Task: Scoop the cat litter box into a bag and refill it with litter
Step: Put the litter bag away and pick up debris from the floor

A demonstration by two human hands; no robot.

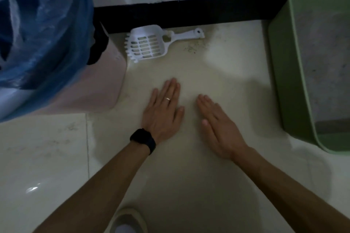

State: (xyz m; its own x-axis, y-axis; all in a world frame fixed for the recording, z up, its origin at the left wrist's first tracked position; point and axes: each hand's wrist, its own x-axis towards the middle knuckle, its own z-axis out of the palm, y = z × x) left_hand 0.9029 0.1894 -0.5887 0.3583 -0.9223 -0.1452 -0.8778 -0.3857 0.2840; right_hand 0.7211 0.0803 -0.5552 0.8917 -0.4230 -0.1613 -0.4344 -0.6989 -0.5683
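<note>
One blue bag (43,30) fills the far left, its mouth open over a pale pink bin (102,89). Just right of the bin, a white scoop (147,45) lies on the floor (47,157) by the black strip (189,13) at the foot of the wall. Its handle points right. Below the scoop, and apart from it, the left hand (163,108) is spread flat, palm down, fingers straight, holding nothing. It has a ring, and a black watch (144,140) sits on the wrist. Beside it, the right hand (217,125) is flat too and holds nothing. Far right stands the green litter box (284,81), with grey litter (325,58) inside.
</note>
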